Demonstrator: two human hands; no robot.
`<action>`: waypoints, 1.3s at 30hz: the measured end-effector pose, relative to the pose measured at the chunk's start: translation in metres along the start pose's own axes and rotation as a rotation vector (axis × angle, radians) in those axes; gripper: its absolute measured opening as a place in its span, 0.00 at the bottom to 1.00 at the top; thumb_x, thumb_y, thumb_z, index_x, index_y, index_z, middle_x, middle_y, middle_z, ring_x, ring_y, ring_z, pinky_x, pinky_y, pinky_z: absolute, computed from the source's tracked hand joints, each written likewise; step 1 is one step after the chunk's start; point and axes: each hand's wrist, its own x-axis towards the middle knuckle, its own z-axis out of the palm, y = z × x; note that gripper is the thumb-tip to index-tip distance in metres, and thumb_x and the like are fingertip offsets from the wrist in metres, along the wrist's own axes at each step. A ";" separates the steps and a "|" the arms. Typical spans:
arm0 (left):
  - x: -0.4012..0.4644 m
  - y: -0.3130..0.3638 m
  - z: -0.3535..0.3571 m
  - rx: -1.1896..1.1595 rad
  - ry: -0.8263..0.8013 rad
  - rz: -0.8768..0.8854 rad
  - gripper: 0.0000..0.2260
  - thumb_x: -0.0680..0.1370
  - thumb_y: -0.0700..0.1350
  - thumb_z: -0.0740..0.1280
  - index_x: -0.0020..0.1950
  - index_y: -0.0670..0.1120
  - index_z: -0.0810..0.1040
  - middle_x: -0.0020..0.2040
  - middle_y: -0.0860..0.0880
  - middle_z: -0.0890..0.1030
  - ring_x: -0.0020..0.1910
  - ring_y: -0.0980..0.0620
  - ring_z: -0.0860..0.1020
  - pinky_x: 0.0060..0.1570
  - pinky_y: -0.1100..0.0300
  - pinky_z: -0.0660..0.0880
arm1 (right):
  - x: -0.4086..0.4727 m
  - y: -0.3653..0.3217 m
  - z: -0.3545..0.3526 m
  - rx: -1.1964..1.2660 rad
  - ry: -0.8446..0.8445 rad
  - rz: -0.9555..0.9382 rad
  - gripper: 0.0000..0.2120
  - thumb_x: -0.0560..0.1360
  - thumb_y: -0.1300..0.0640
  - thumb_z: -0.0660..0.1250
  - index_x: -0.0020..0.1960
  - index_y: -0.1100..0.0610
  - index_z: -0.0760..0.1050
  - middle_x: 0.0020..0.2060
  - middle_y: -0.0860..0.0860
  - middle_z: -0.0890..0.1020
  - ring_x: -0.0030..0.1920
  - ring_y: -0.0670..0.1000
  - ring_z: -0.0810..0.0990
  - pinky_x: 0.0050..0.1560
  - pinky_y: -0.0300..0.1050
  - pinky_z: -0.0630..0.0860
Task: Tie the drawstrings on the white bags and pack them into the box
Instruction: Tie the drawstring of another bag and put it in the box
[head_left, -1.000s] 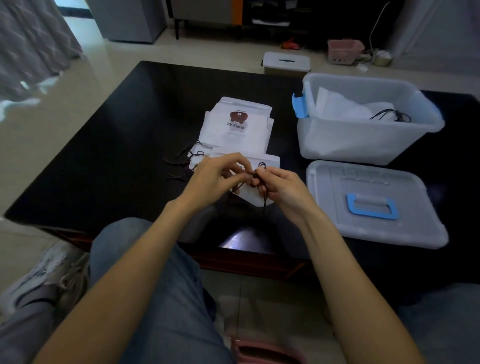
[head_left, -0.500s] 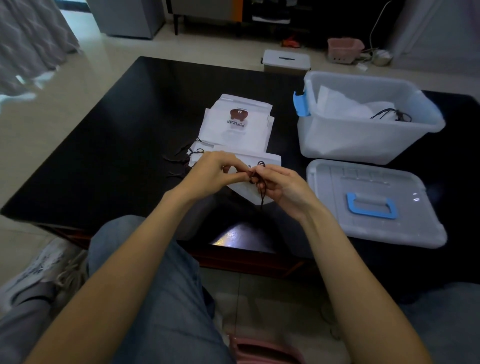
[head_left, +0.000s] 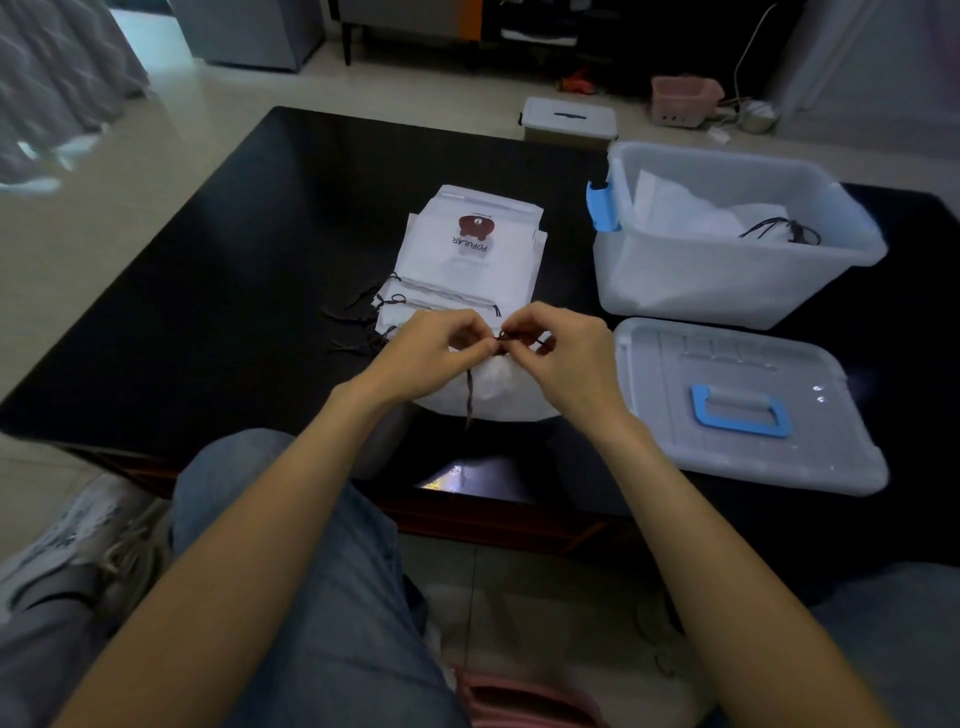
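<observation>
At the table's near edge | left hand (head_left: 436, 353) and right hand (head_left: 566, 353) are both pinching the thin dark drawstring (head_left: 470, 397) of a soft white fabric bag (head_left: 493, 395) | limp, light; grip cord ends.

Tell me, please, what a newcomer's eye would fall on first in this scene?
First the two hands, left hand and right hand, pinching a dark drawstring over a white bag at the black table's near edge. Behind them lies a stack of white bags; to the right stands an open clear box, its lid lying in front.
</observation>
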 end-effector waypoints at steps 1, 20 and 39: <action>0.000 0.000 0.001 -0.004 0.008 -0.009 0.03 0.77 0.45 0.67 0.45 0.47 0.80 0.39 0.56 0.80 0.40 0.62 0.78 0.47 0.64 0.75 | -0.001 0.000 0.003 -0.072 0.034 -0.053 0.03 0.70 0.59 0.71 0.43 0.54 0.80 0.37 0.45 0.83 0.39 0.45 0.80 0.40 0.45 0.78; -0.002 0.000 -0.004 -0.195 0.053 -0.015 0.04 0.76 0.40 0.69 0.47 0.48 0.81 0.43 0.55 0.82 0.43 0.62 0.80 0.49 0.67 0.76 | -0.010 0.004 0.002 0.098 0.136 -0.197 0.03 0.70 0.68 0.72 0.41 0.63 0.80 0.40 0.54 0.81 0.42 0.46 0.79 0.43 0.37 0.77; -0.027 0.001 0.011 -0.079 0.370 -0.156 0.04 0.70 0.52 0.65 0.38 0.55 0.78 0.35 0.59 0.80 0.36 0.63 0.77 0.42 0.61 0.72 | -0.038 0.009 -0.012 0.269 0.151 0.277 0.03 0.74 0.58 0.70 0.44 0.51 0.77 0.42 0.44 0.79 0.48 0.51 0.77 0.49 0.37 0.73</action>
